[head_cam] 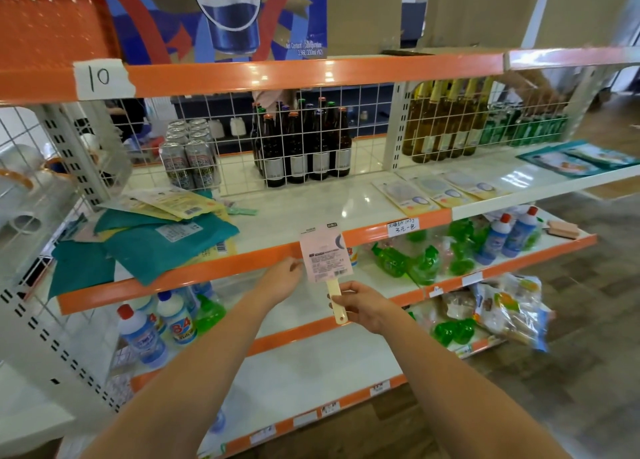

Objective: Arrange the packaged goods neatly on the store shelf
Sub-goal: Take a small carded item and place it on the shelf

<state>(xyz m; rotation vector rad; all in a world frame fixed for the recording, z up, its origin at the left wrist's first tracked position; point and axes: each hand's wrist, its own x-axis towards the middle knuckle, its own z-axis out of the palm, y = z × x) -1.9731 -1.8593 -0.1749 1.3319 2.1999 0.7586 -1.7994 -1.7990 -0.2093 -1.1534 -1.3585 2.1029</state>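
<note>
Holding a pink carded package (325, 252) upright in front of the shelf, the person has both hands on it: the right hand (363, 306) grips the cream handle (336, 299) that sticks out below the card, fingers curled round it, while the left hand (282, 278) pinches the card's lower left edge. The package's long axis runs close to vertical, handle down and card up, leaning a little to the left at the top, and it hangs in the air just in front of the orange lip of the middle shelf (311, 202), touching nothing but the hands. The bare white stretch of that shelf lies straight ahead of and above the hands, between the loose heap of teal and yellow packets (152, 233) on the left and the row of flat yellow-backed carded packages (433, 188) laid side by side on the right. That row looks like the nearer match for the item in hand, and it lies up and to the right, on the side of the right hand, which would probably carry the package there. To join the row the package would likely have to be tipped from upright to flat, with its long axis pointing back into the shelf as the others lie. Behind the wire grid (311, 140) stand cans and dark bottles (304, 147), well clear of the open space.
</note>
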